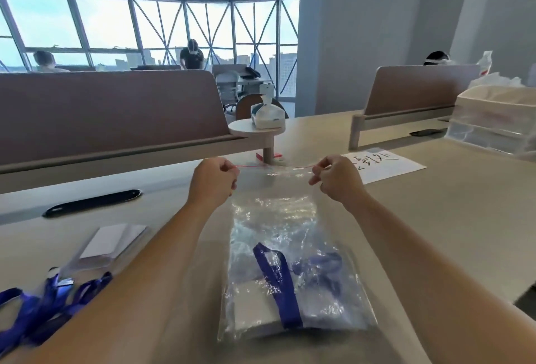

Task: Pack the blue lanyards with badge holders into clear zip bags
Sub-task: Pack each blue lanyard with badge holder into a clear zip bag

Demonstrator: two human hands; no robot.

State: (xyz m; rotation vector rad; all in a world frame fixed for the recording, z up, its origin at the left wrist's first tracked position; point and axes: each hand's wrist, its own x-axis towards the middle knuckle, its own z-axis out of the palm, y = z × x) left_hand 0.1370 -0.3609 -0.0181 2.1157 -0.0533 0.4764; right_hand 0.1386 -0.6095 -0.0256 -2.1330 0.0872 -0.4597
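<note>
We log the clear plastic zip bag (275, 218) flat mid-table, with open beige table (435, 218) to its right. The blue fabric lanyard (278, 279) lies in its near end, the badge holder blurred by creases. The loose blue lanyards (43, 302) near left are cut off. The left hand (213, 179) and right hand (336, 179) each pinch a far corner of the red zip edge.

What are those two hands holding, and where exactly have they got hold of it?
Both hold the clear zip bag by its red-striped top edge: the left hand pinches the left corner, the right hand the right corner. A blue lanyard lies inside.
</note>
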